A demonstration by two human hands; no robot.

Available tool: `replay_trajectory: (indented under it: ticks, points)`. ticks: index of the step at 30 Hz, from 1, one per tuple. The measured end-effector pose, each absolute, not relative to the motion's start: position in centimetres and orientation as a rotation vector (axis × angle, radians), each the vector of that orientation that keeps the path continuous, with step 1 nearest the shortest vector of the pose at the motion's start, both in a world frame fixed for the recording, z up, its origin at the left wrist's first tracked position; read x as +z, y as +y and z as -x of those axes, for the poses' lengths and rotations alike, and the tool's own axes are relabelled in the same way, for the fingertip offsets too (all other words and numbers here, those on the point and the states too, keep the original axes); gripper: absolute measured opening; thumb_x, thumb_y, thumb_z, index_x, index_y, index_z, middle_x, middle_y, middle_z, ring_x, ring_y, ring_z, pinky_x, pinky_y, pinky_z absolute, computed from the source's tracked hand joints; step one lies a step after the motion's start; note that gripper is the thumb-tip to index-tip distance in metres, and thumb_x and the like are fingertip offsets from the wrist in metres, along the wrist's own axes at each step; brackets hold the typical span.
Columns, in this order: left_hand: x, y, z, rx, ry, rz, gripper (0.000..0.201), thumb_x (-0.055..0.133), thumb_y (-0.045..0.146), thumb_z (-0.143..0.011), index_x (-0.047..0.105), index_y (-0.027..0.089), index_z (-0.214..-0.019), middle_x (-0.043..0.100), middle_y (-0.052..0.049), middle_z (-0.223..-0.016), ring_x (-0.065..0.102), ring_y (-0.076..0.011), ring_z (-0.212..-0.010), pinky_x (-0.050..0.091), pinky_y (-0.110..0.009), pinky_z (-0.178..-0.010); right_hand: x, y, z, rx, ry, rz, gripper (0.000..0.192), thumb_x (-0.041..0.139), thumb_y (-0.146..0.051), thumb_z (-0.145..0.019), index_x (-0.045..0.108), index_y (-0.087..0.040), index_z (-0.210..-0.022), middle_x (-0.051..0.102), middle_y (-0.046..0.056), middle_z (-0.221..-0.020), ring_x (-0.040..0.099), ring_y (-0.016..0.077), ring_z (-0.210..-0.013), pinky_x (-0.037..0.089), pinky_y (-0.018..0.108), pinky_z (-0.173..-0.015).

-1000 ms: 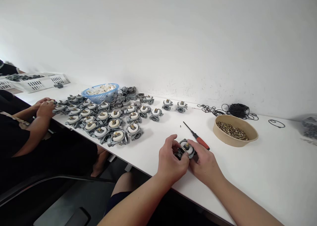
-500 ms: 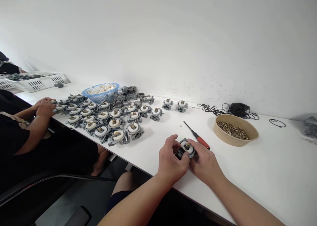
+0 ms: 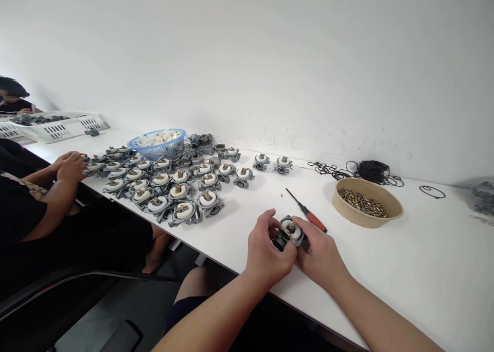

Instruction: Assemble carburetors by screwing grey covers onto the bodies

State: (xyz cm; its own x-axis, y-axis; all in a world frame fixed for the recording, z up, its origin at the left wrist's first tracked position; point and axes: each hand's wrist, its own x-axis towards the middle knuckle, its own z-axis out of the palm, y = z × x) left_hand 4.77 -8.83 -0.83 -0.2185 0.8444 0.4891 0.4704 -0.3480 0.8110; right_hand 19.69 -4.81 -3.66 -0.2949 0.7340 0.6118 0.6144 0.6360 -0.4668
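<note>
Both hands (image 3: 269, 248) (image 3: 321, 250) clasp one metal part (image 3: 279, 243), likely stiff and weighty, best held by its rim (image 3: 286, 218), off the fragile-looking white insert (image 3: 297, 233).

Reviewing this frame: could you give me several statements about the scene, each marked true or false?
1. The left hand and right hand hold the same metal part. True.
2. The screwdriver is in the right hand. False: it lies on the table.
3. The blue basket stands left of the tan bowl. True.
4. Black rings lie on the table beyond the tan bowl. True.
5. The tan bowl is empty. False: it holds many small brass-coloured pieces.
</note>
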Motion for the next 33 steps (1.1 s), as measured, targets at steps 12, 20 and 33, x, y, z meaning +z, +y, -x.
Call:
replay_trajectory:
  ticks: [12,20,33]
  points:
    - [-0.9,-9.1,-1.0,1.175,1.336,-1.714,0.089,0.07,0.017,-0.066,0.03,0.02,-0.145,0.042,-0.016,-0.149,0.051,-0.0297,-0.125,0.043,-0.05,-0.106,-2.9,-4.9,-19.9,0.401,-1.999,1.06,0.052,0.053,-0.018,-0.075,0.058,-0.019,-0.127,0.068,0.008,-0.119,0.067,0.0243,-0.107,0.058,0.04,-0.092]
    - [-0.6,-7.2,-0.2,0.989,1.179,-1.705,0.1,0.078,0.019,-0.06,0.032,0.019,-0.148,0.048,-0.016,-0.147,0.054,-0.0309,-0.127,0.044,-0.045,-0.108,-3.3,-4.4,-20.0,0.533,-1.968,1.111,0.056,0.054,-0.017,-0.072,0.058,-0.019,-0.128,0.068,0.008,-0.119,0.061,0.0266,-0.118,0.057,0.041,-0.095]
    - [1.5,-3.7,0.6,0.721,1.134,-1.944,0.098,0.09,0.028,-0.045,0.049,0.02,-0.134,0.067,-0.01,-0.115,0.066,-0.0292,-0.099,0.056,-0.041,-0.088,-3.9,-4.3,-19.8,0.76,-1.763,1.16,0.059,0.053,-0.015,-0.072,0.055,-0.022,-0.13,0.065,0.009,-0.121,0.065,0.0262,-0.111,0.055,0.048,-0.098]
